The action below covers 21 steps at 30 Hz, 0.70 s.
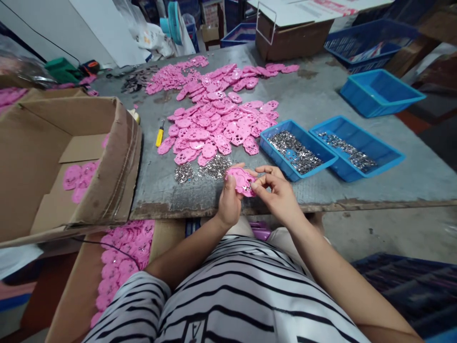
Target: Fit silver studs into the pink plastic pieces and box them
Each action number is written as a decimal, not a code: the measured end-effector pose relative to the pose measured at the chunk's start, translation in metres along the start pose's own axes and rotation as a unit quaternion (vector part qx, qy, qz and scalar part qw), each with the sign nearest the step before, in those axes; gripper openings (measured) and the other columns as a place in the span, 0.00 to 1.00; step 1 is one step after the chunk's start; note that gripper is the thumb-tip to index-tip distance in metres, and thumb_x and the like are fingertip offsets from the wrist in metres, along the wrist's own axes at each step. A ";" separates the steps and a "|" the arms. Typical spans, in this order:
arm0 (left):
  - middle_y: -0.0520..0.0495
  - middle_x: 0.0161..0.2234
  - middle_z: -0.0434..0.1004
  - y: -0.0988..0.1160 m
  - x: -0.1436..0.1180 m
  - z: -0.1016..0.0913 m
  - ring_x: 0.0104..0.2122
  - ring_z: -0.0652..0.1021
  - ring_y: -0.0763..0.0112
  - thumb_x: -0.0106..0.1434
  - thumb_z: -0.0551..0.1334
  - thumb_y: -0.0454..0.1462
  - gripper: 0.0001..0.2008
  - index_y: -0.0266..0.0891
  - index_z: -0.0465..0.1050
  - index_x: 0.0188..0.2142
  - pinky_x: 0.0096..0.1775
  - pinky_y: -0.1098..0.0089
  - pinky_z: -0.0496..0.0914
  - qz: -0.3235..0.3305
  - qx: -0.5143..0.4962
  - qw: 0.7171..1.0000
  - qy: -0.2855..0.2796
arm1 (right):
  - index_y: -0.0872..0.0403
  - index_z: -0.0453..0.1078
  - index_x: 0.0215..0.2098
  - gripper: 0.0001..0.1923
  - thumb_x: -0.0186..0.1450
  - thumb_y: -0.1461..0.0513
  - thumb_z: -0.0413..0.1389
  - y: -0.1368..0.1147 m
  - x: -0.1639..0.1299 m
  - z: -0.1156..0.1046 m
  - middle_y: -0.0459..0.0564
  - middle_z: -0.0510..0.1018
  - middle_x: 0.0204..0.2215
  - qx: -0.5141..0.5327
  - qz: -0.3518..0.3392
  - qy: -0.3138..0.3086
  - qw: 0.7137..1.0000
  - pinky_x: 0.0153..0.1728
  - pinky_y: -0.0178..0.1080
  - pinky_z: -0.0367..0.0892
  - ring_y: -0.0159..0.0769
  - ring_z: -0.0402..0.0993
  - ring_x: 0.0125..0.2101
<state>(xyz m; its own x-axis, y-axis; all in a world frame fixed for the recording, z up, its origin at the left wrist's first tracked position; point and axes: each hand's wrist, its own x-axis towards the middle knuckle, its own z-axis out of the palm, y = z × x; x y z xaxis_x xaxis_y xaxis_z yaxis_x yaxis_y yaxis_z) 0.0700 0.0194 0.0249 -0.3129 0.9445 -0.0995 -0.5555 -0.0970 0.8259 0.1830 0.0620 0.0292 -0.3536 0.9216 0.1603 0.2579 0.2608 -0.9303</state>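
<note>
Piece of pink plastic (238,179): I hold it on the near side of the pink heap (214,128), above the table (155,193). Its long axis runs from my left hand (230,205) towards my right hand (276,190); small metal bits (247,187) show at the right-hand end. My left thumb and fingers are closed on the other end. My right thumb and forefinger nearly meet at that right-hand edge; I cannot tell whether they pinch a bit.

Loose metal piles (217,166) lie just on the heap's near side. Right of the heap, one blue tray (276,158) holds many metal bits; a second tray (374,174) beside it holds fewer. Left of the heap, past a yellow screwdriver (159,137), a cardboard box (119,147) holds a few pink pieces (76,178).
</note>
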 end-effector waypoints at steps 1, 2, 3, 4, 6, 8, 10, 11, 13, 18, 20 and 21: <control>0.45 0.38 0.78 0.000 0.000 0.000 0.50 0.74 0.59 0.54 0.61 0.59 0.30 0.40 0.69 0.46 0.46 0.65 0.71 0.002 -0.002 1.000 -0.002 | 0.53 0.68 0.23 0.08 0.58 0.59 0.57 0.000 0.000 0.000 0.53 0.71 0.44 -0.007 -0.007 0.002 1.000 0.49 0.44 0.62 0.42 0.67 0.49; 0.45 0.38 0.78 0.000 0.000 0.000 0.50 0.74 0.59 0.55 0.61 0.59 0.30 0.40 0.69 0.46 0.47 0.65 0.71 0.003 -0.004 1.000 -0.003 | 0.52 0.67 0.23 0.08 0.59 0.60 0.56 0.001 -0.001 0.001 0.53 0.71 0.44 -0.017 -0.018 0.006 1.000 0.48 0.44 0.63 0.42 0.67 0.49; 0.45 0.38 0.78 -0.001 0.000 0.000 0.50 0.74 0.59 0.55 0.61 0.59 0.29 0.40 0.69 0.46 0.47 0.65 0.71 0.002 -0.006 1.000 -0.003 | 0.52 0.67 0.24 0.08 0.59 0.60 0.56 0.002 -0.001 0.002 0.53 0.71 0.43 -0.030 -0.031 0.013 0.999 0.48 0.44 0.63 0.42 0.67 0.49; 0.45 0.38 0.78 -0.001 0.000 -0.001 0.50 0.74 0.59 0.55 0.61 0.59 0.29 0.40 0.69 0.46 0.47 0.65 0.71 0.000 -0.009 1.000 -0.002 | 0.52 0.67 0.24 0.07 0.60 0.60 0.56 0.003 -0.002 0.003 0.53 0.71 0.43 -0.045 -0.046 0.025 0.998 0.48 0.44 0.64 0.42 0.67 0.48; 0.45 0.39 0.78 -0.002 0.001 -0.001 0.49 0.75 0.60 0.56 0.61 0.58 0.28 0.40 0.70 0.46 0.46 0.66 0.71 -0.009 -0.016 1.000 -0.001 | 0.51 0.66 0.27 0.06 0.61 0.60 0.55 0.005 -0.005 0.006 0.54 0.70 0.43 -0.077 -0.080 0.050 0.993 0.46 0.45 0.65 0.43 0.67 0.48; 0.45 0.39 0.78 -0.003 0.002 -0.001 0.48 0.76 0.61 0.58 0.60 0.57 0.27 0.39 0.69 0.46 0.45 0.67 0.71 -0.018 -0.021 1.000 0.004 | 0.51 0.65 0.31 0.04 0.62 0.59 0.54 0.007 -0.006 0.006 0.55 0.70 0.43 -0.102 -0.109 0.060 0.987 0.43 0.44 0.66 0.43 0.68 0.46; 0.45 0.38 0.78 -0.002 0.002 -0.001 0.46 0.77 0.61 0.58 0.59 0.57 0.26 0.39 0.68 0.46 0.43 0.66 0.72 -0.031 -0.020 0.999 0.006 | 0.51 0.64 0.33 0.03 0.62 0.60 0.54 0.008 -0.003 0.000 0.56 0.71 0.44 -0.119 -0.122 0.060 0.984 0.40 0.43 0.66 0.41 0.69 0.41; 0.45 0.37 0.78 -0.002 0.002 -0.001 0.45 0.78 0.61 0.58 0.59 0.57 0.27 0.40 0.68 0.46 0.42 0.66 0.73 -0.037 -0.019 0.999 0.005 | 0.51 0.64 0.34 0.03 0.62 0.60 0.53 0.008 0.001 -0.007 0.55 0.72 0.44 -0.130 -0.122 0.064 0.982 0.38 0.43 0.66 0.40 0.69 0.38; 0.45 0.35 0.78 0.001 0.002 -0.001 0.43 0.79 0.59 0.57 0.60 0.58 0.28 0.40 0.66 0.46 0.39 0.65 0.74 -0.049 -0.019 0.999 -0.001 | 0.51 0.64 0.36 0.02 0.63 0.62 0.52 0.006 0.014 -0.028 0.54 0.73 0.42 -0.163 -0.103 0.102 0.976 0.38 0.41 0.65 0.38 0.69 0.35; 0.44 0.34 0.79 0.004 0.002 -0.005 0.37 0.80 0.58 0.52 0.63 0.58 0.29 0.39 0.62 0.43 0.32 0.65 0.75 -0.079 -0.022 0.997 -0.002 | 0.60 0.70 0.43 0.11 0.63 0.65 0.54 0.015 0.066 -0.112 0.61 0.74 0.40 -0.363 0.078 0.242 0.896 0.44 0.41 0.61 0.38 0.69 0.38; 0.45 0.33 0.78 0.002 0.003 -0.009 0.35 0.81 0.59 0.51 0.65 0.52 0.25 0.39 0.61 0.40 0.30 0.67 0.74 -0.098 -0.008 0.995 -0.002 | 0.64 0.73 0.43 0.14 0.61 0.63 0.57 0.028 0.082 -0.142 0.66 0.74 0.41 -0.438 0.162 0.205 0.860 0.41 0.42 0.60 0.41 0.69 0.40; 0.46 0.32 0.78 0.000 0.004 -0.012 0.35 0.81 0.60 0.50 0.66 0.47 0.22 0.39 0.61 0.39 0.28 0.68 0.74 -0.107 0.003 0.994 -0.004 | 0.65 0.74 0.41 0.13 0.60 0.63 0.58 0.035 0.088 -0.154 0.67 0.74 0.39 -0.466 0.177 0.167 0.851 0.38 0.42 0.60 0.41 0.69 0.38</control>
<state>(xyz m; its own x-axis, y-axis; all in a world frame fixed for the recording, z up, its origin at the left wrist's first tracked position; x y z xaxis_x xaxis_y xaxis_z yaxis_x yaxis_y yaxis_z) 0.0595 0.0192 0.0185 -0.1817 0.9458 -0.2693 -0.6041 0.1087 0.7894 0.2990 0.1968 0.0612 0.1292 0.9795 0.1547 0.9512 -0.0783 -0.2984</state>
